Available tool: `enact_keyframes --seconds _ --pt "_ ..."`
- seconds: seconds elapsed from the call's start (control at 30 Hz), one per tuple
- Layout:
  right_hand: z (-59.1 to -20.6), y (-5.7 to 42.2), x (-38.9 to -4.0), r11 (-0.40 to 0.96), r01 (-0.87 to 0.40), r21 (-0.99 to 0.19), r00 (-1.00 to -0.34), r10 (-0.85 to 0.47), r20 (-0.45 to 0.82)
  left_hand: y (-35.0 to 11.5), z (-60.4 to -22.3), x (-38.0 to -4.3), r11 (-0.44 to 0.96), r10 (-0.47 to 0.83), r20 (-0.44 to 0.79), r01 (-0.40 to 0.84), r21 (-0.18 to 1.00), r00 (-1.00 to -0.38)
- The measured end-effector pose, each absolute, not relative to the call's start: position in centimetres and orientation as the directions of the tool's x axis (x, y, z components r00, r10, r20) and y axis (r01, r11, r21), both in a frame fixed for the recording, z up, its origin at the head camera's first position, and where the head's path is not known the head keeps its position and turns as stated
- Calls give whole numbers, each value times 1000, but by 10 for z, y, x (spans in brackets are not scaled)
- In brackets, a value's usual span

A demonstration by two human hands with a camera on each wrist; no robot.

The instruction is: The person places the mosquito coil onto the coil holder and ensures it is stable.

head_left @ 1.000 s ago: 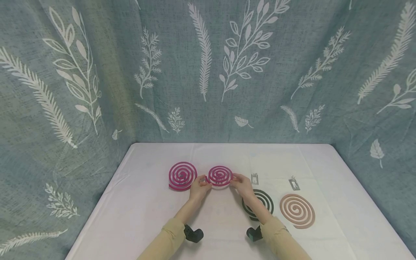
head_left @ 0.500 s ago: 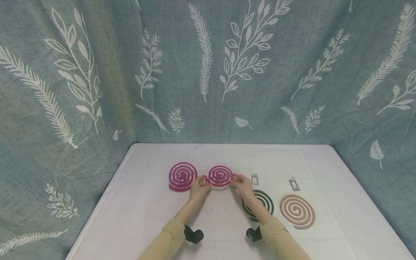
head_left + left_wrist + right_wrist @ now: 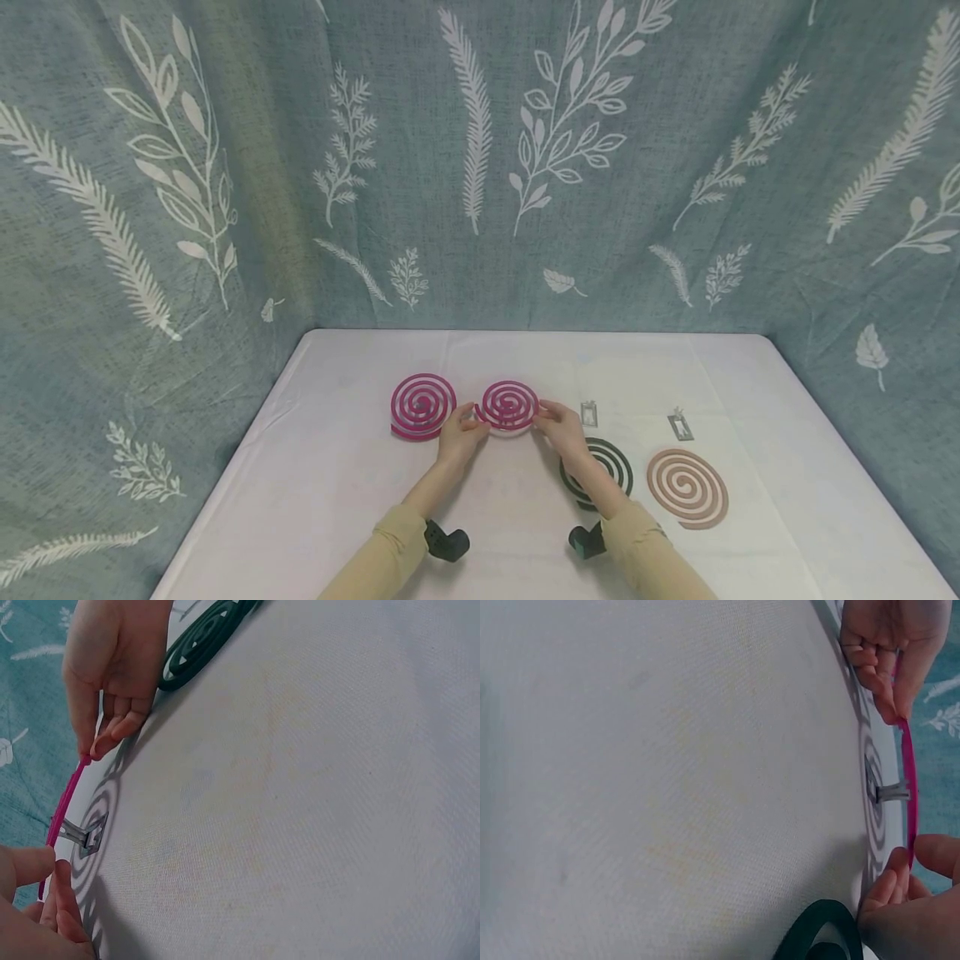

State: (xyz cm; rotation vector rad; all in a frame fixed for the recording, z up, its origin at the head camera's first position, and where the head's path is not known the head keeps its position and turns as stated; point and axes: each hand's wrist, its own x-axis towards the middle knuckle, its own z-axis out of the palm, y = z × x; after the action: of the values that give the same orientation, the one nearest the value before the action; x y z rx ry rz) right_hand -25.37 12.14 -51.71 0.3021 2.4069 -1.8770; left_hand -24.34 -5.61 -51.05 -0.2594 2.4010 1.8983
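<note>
A magenta mosquito coil point(image 3: 508, 404) lies flat above the white table, atop a small metal coil stand point(image 3: 91, 834). My left hand point(image 3: 457, 435) pinches its left edge between thumb and fingers. On the opposite edge, my right hand point(image 3: 562, 429) pinches it likewise. Both wrist views show the coil point(image 3: 910, 769) edge-on, raised off the cloth, with the stand's upright point(image 3: 891, 793) meeting its middle and its shadow falling below. Just left of my left hand, a second magenta coil point(image 3: 422, 405) also sits raised over the table.
Under my right forearm lies a dark green coil point(image 3: 626, 475), partly hidden. A tan coil point(image 3: 683, 483) is farther right. Two metal stands point(image 3: 588, 414) point(image 3: 680, 426) lie behind these coils. A patterned curtain point(image 3: 480, 275) hangs beyond the table's point(image 3: 360, 517) back edge.
</note>
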Motion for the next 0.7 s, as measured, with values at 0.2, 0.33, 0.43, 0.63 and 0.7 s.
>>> enact_keyframes --seconds 0.2,0.33,0.43,0.63,0.7 --pt "-516 122 -254 241 211 -947 -976 112 -189 -57 -510 -243 223 -86 -162 -177 959 -983" --pt "-516 122 -253 245 210 -946 -976 111 -188 -57 -509 -242 225 -84 -166 -181 957 -983" --pt "-516 121 -253 242 213 -947 -975 113 -191 -56 -508 -242 221 -83 -169 -183 958 -982" --pt "-516 121 -253 241 211 -947 -976 106 -190 -56 -507 -241 222 -81 -168 -182 958 -983" --pt "-516 122 -253 241 210 -947 -976 106 -189 -57 -508 -242 222 -82 -168 -183 958 -982"
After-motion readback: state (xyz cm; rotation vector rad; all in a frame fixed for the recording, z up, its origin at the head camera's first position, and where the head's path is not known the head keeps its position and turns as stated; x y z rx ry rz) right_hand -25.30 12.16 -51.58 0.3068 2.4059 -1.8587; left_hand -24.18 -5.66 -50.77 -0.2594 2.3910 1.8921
